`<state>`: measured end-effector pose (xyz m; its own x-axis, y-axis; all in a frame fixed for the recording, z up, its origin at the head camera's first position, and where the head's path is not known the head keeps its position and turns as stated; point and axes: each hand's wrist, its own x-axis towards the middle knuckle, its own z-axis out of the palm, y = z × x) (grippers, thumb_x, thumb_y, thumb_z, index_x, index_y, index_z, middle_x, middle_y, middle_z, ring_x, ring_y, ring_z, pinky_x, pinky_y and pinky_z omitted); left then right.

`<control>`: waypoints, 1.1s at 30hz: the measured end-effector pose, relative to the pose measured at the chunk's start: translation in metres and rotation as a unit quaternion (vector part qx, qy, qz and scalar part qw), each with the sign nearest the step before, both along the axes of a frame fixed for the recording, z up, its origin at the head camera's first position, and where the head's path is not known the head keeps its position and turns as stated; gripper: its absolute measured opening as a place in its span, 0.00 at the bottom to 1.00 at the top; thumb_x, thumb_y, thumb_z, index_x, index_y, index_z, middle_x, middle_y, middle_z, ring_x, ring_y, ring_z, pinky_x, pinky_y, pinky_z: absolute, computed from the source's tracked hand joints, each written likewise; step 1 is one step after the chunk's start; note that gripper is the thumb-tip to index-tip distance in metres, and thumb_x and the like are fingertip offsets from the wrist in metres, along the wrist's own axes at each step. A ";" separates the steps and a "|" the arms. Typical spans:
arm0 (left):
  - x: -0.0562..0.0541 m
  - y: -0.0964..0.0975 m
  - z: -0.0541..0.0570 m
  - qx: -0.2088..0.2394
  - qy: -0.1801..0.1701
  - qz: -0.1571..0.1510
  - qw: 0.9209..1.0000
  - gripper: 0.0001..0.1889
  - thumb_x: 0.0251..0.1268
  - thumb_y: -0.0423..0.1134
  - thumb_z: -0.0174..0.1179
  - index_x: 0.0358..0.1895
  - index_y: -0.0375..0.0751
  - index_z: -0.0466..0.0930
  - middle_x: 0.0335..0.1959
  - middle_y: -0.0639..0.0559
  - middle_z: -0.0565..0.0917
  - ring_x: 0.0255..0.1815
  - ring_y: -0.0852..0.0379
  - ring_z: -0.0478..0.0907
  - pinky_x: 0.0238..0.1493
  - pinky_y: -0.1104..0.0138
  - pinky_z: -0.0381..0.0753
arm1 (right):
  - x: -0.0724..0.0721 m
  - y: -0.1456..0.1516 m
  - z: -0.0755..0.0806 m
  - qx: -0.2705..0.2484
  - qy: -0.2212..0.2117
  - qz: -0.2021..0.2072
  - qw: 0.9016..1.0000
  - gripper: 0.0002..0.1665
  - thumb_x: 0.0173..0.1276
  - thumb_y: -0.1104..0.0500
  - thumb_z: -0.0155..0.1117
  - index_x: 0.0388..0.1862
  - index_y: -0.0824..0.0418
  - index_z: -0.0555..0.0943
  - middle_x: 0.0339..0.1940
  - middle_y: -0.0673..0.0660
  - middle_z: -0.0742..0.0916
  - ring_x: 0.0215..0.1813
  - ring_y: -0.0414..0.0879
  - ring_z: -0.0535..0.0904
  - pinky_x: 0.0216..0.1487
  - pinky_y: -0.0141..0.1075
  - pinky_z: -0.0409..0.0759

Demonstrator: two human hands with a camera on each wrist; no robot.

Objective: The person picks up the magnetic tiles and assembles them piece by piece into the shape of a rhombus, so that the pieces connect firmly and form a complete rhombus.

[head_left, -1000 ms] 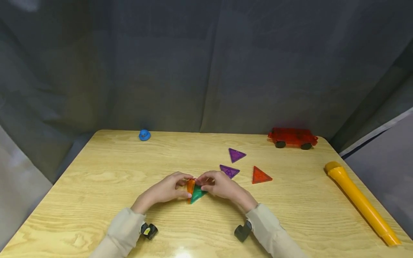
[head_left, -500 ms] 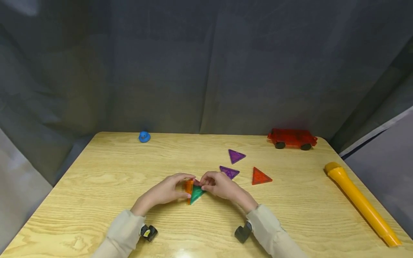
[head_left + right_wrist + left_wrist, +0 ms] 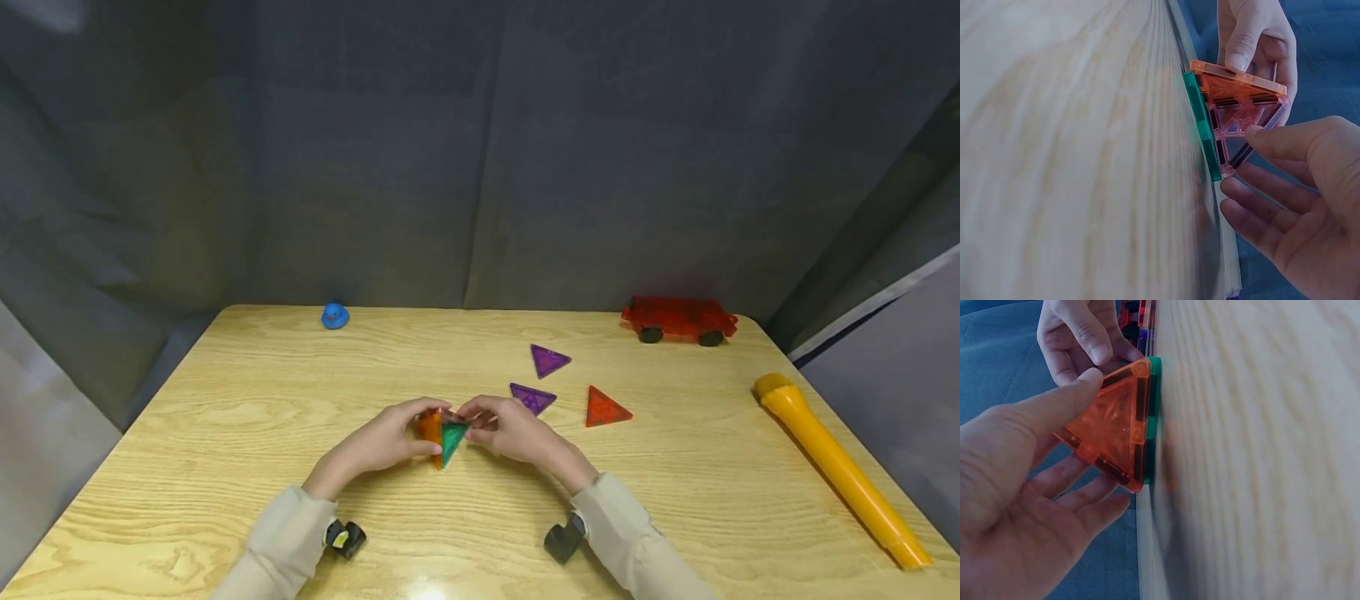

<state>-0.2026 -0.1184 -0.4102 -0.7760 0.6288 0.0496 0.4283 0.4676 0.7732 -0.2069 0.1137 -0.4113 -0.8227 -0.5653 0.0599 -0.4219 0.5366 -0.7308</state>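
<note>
My left hand (image 3: 386, 437) pinches an orange triangular magnetic tile (image 3: 1107, 422), thumb on its near face and fingers behind it. That tile stands on edge along one side of a green triangular tile (image 3: 452, 439), which lies low at the tabletop. A clear pink triangular tile (image 3: 1225, 147) also rises from the green one and meets the orange tile at a corner. My right hand (image 3: 510, 425) pinches the pink tile, its thumb showing on the face in the right wrist view. In the head view my fingers partly cover the pink tile.
Two purple triangle tiles (image 3: 550, 360) and a red-orange triangle tile (image 3: 606, 408) lie just right of centre. A red wheeled car base (image 3: 678, 319) stands at the back right, a blue toy duck (image 3: 334, 316) at the back left. A long yellow toy microphone (image 3: 840, 471) lies along the right edge.
The joined tiles have shifted slightly left and turned, so more of the orange face and less of the green one shows. My right fingertips drew back a little, then came in again.
</note>
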 end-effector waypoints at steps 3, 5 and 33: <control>0.000 0.000 -0.001 0.000 -0.002 0.008 1.000 0.28 0.62 0.38 0.63 0.65 0.37 0.67 0.59 0.43 0.75 0.57 0.46 0.73 0.56 0.53 0.74 | 0.000 0.000 0.001 0.000 -0.004 0.001 1.000 0.16 0.66 0.66 0.62 0.53 0.63 0.80 0.50 0.60 0.84 0.46 0.49 0.82 0.46 0.39 0.81; -0.001 -0.001 -0.001 0.000 -0.001 0.012 1.000 0.28 0.62 0.38 0.63 0.65 0.37 0.68 0.59 0.43 0.76 0.57 0.47 0.73 0.56 0.53 0.74 | 0.000 0.000 0.002 0.001 -0.005 0.000 1.000 0.16 0.66 0.65 0.62 0.54 0.63 0.79 0.50 0.59 0.84 0.47 0.49 0.82 0.46 0.40 0.81; -0.007 -0.007 0.001 -0.017 -0.007 0.084 0.996 0.29 0.62 0.35 0.63 0.67 0.36 0.67 0.65 0.40 0.71 0.66 0.42 0.67 0.63 0.49 0.67 | 0.000 0.020 0.006 0.031 0.029 -0.046 0.998 0.14 0.66 0.63 0.62 0.50 0.66 0.82 0.47 0.59 0.85 0.48 0.52 0.82 0.49 0.41 0.80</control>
<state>-0.2101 -0.1259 -0.4097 -0.8709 0.4911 0.0183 0.3309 0.5584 0.7607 -0.2074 0.1332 -0.4053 -0.8670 -0.4925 0.0762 -0.4104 0.6187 -0.6699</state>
